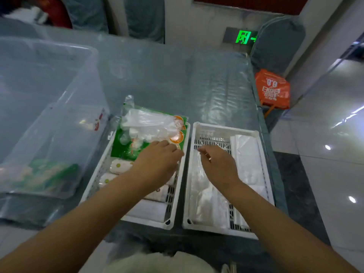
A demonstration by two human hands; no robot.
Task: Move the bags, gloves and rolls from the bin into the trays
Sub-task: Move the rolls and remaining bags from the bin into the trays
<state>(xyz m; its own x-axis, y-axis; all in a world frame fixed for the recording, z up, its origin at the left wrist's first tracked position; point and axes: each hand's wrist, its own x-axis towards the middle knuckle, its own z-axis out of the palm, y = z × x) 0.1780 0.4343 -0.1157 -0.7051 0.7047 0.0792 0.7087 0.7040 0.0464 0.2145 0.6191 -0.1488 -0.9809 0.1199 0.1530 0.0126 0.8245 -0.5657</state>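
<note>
Two white slotted trays sit side by side before me. The left tray (178, 201) holds green packs of clear gloves (151, 127) at its far end and several dotted rolls (120, 166) nearer me. My left hand (157, 162) lies flat on the near edge of the glove packs, fingers together, gripping nothing that I can see. The right tray (202, 133) carries white bags (248, 158) along its right side and clear bags (201, 196) on its left. My right hand (218, 164) hovers over the clear bags, fingers loosely curled. A clear bin (45, 91) stands at the left with a green pack (49, 172) inside.
The trays and bin rest on a plastic-covered mattress (197, 79). An orange bag (272, 88) leans beyond its far right corner. A glossy tiled floor (325, 174) drops away at the right. A green exit sign (244, 37) glows on the back wall.
</note>
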